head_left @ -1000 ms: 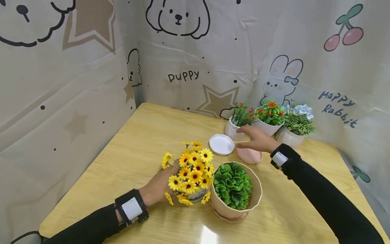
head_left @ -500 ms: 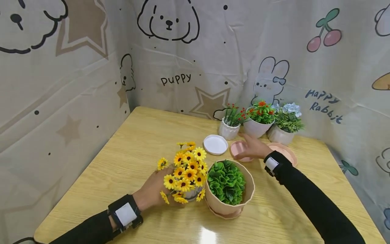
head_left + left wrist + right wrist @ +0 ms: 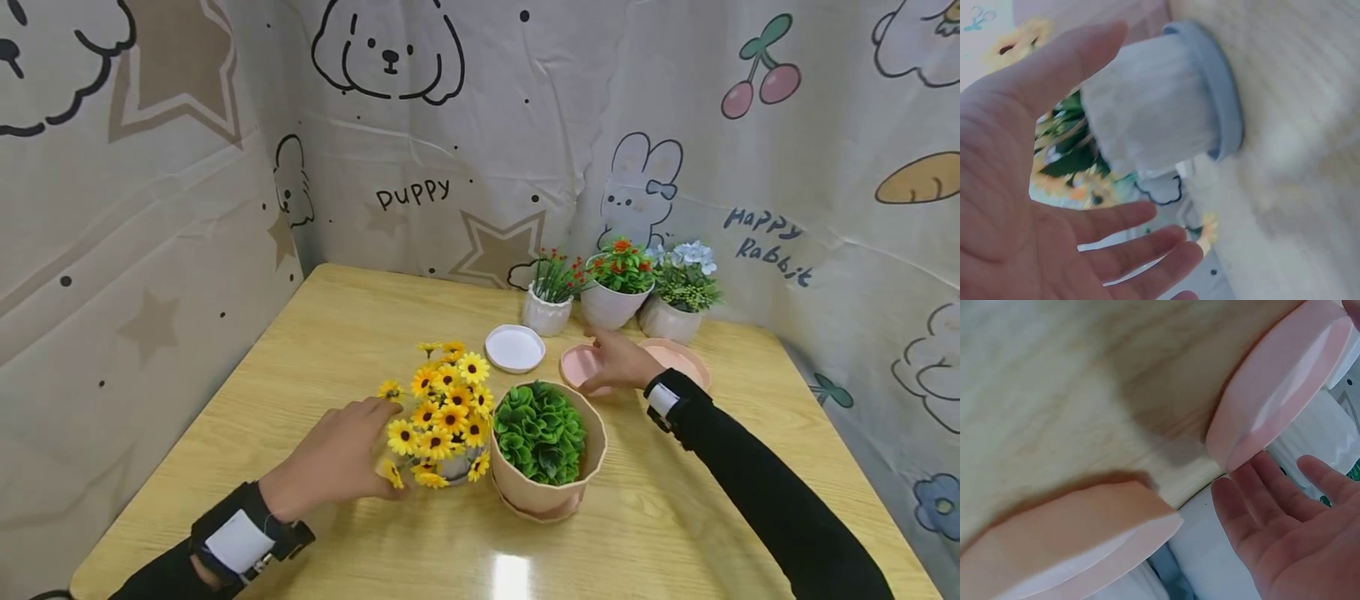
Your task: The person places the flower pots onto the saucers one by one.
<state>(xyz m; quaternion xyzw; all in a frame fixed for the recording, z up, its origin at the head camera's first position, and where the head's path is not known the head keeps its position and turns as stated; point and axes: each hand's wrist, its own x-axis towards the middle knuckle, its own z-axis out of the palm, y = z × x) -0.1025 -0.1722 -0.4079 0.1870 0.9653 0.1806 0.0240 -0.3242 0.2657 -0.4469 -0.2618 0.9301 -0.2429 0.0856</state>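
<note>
Yellow daisy-like flowers stand in a pale pot with a grey-blue saucer under its base. My left hand is beside this pot, fingers spread, with a gap showing between palm and pot in the left wrist view. To its right is a beige pot with a leafy green plant. Behind that, my right hand spans a small pink saucer, thumb on the near side and fingertips at the far rim. The saucer rests on the tabletop.
A white saucer lies left of the pink one. A larger peach saucer is partly behind my right wrist. At the back stand three white pots: red-sprigged, orange-flowered and blue-flowered. Printed cloth borders the table.
My left hand has let go of the yellow flowers' pot and drawn back left. My right hand has come down from above the small pink saucer to its rim. The view has shifted right.
</note>
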